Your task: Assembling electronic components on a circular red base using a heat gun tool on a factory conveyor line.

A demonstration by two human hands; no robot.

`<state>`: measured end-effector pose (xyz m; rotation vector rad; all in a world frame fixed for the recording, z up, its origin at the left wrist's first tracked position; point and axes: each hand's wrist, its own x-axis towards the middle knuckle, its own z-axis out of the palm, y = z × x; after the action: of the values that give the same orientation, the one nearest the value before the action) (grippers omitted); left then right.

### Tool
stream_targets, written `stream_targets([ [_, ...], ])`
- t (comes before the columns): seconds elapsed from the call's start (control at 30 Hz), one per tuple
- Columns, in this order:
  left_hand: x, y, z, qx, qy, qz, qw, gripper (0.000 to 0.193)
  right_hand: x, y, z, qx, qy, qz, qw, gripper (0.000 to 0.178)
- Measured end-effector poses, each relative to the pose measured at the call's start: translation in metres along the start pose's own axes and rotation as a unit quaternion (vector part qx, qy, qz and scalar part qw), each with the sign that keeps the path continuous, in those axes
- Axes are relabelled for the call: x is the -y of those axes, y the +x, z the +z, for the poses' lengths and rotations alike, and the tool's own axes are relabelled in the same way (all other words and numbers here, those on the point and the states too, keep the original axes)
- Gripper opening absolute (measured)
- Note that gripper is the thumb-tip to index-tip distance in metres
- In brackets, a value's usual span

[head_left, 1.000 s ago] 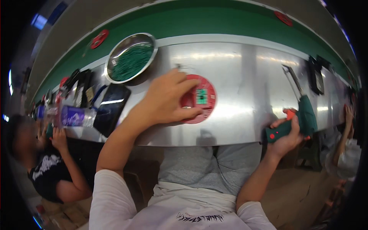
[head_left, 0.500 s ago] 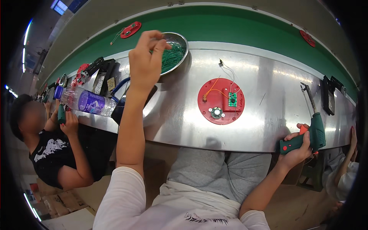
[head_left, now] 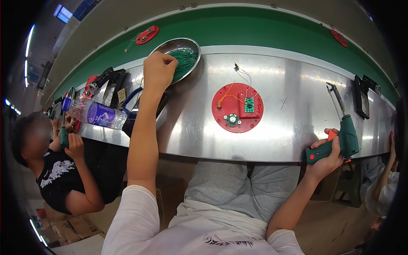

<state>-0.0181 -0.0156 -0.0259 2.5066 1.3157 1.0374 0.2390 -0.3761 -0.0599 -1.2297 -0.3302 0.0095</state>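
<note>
My left hand (head_left: 158, 70) is at the near left rim of a steel bowl (head_left: 196, 52) holding many thin green wires (head_left: 184, 63). Its thumb and fingers come together in a pinch over the wires; whatever is between the fingertips is too small or hidden. At the table's front edge on the right, my right hand (head_left: 328, 163) grips a dark green soldering gun (head_left: 349, 138) with an orange trigger, its metal tip pointing up and away. Between the hands lies a round red plastic disc (head_left: 225, 121) bearing a small green circuit board (head_left: 249, 105), a speaker (head_left: 232, 120) and thin loose wires.
A plastic bottle (head_left: 95, 112) lies left of my forearm, beside black trays and tools. More red discs (head_left: 147, 35) rest on the green strip (head_left: 238, 27) behind the metal table (head_left: 191, 127). A black box (head_left: 362, 100) stands far right. A co-worker (head_left: 63, 170) works at the left.
My left hand has come down toward the wires, its raised fingers now pinched. The right hand keeps its grip on the soldering gun. The whole view has shifted slightly.
</note>
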Motion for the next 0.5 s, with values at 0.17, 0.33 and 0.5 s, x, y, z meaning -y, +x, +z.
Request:
stream_targets([
  [0.17,-0.0008,0.0015,0.0064,0.034,0.026,-0.042,0.998,0.014,-0.0001,-0.0007,-0.0018,0.018,0.011,-0.005,1.000,0.029],
  [0.33,-0.0024,0.0041,0.0080,0.058,0.036,-0.031,0.997,0.014,0.0016,-0.0017,-0.0004,0.021,0.016,-0.012,1.000,0.029],
  [0.5,0.0018,0.0037,0.0068,0.071,0.042,-0.021,0.996,0.014,-0.0004,-0.0022,-0.0021,0.035,0.017,0.004,0.999,0.028],
])
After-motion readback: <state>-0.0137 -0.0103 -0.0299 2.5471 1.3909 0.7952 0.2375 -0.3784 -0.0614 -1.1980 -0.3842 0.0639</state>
